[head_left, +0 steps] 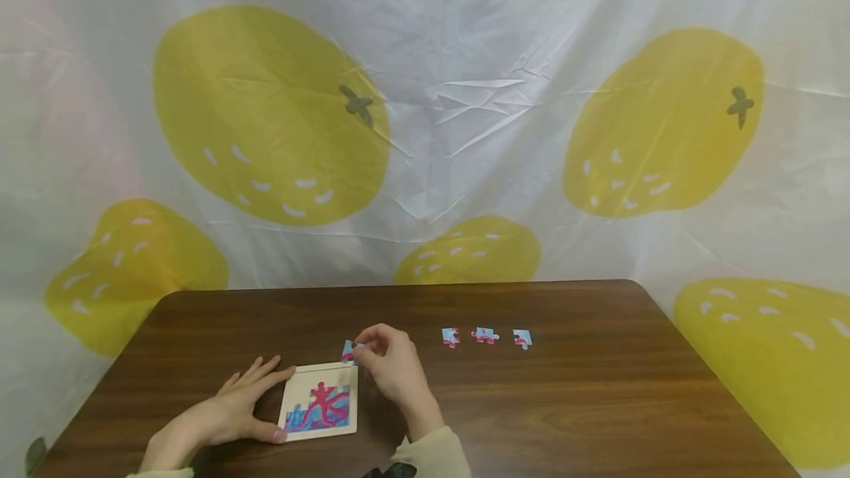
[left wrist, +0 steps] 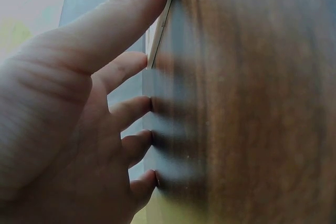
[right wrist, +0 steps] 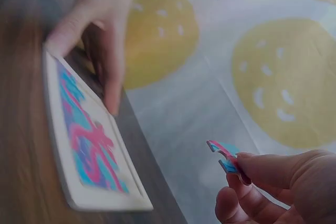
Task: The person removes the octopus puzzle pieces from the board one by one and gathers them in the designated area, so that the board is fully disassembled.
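A white puzzle tray (head_left: 354, 400) lies on the table at lower left, its lower part filled with joined pieces of a pink, blue and purple picture (head_left: 325, 408). My left hand (head_left: 229, 408) spans the tray's left side, thumb at the near corner and index finger at the far corner, the other fingers spread on the table. In my right hand (head_left: 395, 367) a blue and pink puzzle piece (right wrist: 229, 162) is pinched between thumb and fingers, raised beside the tray's far right corner. The upper part of the tray shows bare white.
Three loose puzzle pieces lie in a row right of centre: a left one (head_left: 451, 337), a middle one (head_left: 485, 335) and a right one (head_left: 522, 338). The dark wooden table (head_left: 564, 404) ends at a white curtain (head_left: 465, 146) printed with yellow fruit.
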A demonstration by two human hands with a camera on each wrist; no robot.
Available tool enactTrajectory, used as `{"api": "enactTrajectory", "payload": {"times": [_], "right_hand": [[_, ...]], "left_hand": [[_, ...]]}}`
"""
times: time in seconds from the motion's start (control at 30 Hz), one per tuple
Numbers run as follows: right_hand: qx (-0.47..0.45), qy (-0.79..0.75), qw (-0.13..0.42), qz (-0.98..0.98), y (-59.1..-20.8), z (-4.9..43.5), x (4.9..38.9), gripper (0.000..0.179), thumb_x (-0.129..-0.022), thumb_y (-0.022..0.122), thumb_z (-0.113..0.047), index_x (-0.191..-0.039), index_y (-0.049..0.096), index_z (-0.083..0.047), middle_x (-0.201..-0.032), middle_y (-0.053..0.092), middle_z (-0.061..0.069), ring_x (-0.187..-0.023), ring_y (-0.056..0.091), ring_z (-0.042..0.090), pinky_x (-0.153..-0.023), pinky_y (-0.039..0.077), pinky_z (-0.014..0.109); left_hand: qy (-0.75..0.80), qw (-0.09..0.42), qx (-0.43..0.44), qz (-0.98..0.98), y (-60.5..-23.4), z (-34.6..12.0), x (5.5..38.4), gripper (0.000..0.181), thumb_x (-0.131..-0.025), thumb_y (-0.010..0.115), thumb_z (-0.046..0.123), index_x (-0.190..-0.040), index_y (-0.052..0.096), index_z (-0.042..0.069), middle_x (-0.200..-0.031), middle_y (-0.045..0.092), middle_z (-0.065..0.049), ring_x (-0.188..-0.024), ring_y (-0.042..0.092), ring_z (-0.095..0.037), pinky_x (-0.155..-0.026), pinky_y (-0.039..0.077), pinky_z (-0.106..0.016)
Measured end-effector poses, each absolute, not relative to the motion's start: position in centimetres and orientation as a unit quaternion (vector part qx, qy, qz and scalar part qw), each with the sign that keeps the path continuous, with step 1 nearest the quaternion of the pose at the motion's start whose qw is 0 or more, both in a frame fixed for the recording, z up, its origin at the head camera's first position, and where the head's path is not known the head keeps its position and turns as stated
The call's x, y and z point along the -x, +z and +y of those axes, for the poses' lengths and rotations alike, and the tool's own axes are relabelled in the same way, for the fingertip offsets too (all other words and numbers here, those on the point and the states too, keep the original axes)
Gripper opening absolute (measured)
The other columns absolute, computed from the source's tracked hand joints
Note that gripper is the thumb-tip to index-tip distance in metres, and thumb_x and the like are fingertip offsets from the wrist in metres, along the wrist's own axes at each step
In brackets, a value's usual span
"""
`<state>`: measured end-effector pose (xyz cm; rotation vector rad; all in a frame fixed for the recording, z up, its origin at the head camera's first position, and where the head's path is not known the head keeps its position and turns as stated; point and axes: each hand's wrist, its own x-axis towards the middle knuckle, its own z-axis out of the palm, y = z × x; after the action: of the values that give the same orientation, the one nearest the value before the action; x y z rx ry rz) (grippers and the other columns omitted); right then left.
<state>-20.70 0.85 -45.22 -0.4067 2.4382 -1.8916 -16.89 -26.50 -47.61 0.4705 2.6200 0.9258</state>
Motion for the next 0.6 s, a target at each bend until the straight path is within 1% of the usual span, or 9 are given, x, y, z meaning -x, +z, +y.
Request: {"api": "enactTrajectory", "payload": {"times": [0.17, 0.2, 0.27, 0.4, 0.6], "right_hand": [[0.124, -0.612, 0.004, 0.781, -45.3, 3.0, 21.1, 0.007, -0.088, 0.071, -0.006, -0.093, 0.068, -0.003, -0.07, 0.058, 0.001, -0.059, 0.061, 0.034, -0.048, 0.048, 0.026], [0.122, -0.612, 0.003, 0.781, -45.4, 3.5, 21.1, 0.007, -0.088, 0.071, -0.006, -0.094, 0.068, -0.003, -0.07, 0.058, 0.001, -0.06, 0.062, 0.037, -0.048, 0.048, 0.026], [0.116, -0.611, 0.002, 0.783, -45.5, 4.6, 21.3, 0.007, -0.088, 0.07, -0.005, -0.094, 0.067, -0.002, -0.069, 0.058, 0.001, -0.061, 0.061, 0.039, -0.049, 0.047, 0.026], [0.104, -0.602, -0.002, 0.792, -45.9, 7.2, 21.5, 0.008, -0.088, 0.07, -0.003, -0.094, 0.067, 0.0, -0.068, 0.058, 0.001, -0.059, 0.061, 0.035, -0.05, 0.046, 0.026], [0.071, -0.611, -0.009, 0.788, -46.6, 10.8, 21.5, 0.009, -0.085, 0.071, 0.0, -0.092, 0.066, 0.004, -0.066, 0.056, 0.002, -0.053, 0.056, 0.019, -0.051, 0.046, 0.028]], "left_hand": [[0.33, 0.163, -0.16, 0.916, -47.1, -26.5, 16.5, 0.098, -0.07, 0.083, 0.045, -0.149, 0.039, 0.008, -0.157, 0.014, -0.029, -0.141, -0.002, -0.054, -0.106, -0.004, -0.071], [0.329, 0.162, -0.16, 0.916, -47.0, -26.4, 16.5, 0.098, -0.07, 0.083, 0.045, -0.149, 0.039, 0.008, -0.157, 0.014, -0.029, -0.141, -0.002, -0.054, -0.106, -0.005, -0.071], [0.33, 0.161, -0.162, 0.916, -46.9, -26.4, 16.4, 0.098, -0.07, 0.083, 0.046, -0.149, 0.039, 0.008, -0.157, 0.014, -0.029, -0.141, -0.002, -0.054, -0.106, -0.005, -0.071], [0.326, 0.161, -0.166, 0.917, -47.1, -26.5, 16.6, 0.1, -0.07, 0.082, 0.049, -0.149, 0.038, 0.007, -0.156, 0.014, -0.03, -0.141, -0.002, -0.055, -0.106, -0.004, -0.071], [0.33, 0.175, -0.157, 0.914, -47.2, -26.5, 16.7, 0.1, -0.07, 0.082, 0.049, -0.15, 0.038, 0.009, -0.157, 0.012, -0.03, -0.141, -0.004, -0.053, -0.107, -0.005, -0.071]]}}
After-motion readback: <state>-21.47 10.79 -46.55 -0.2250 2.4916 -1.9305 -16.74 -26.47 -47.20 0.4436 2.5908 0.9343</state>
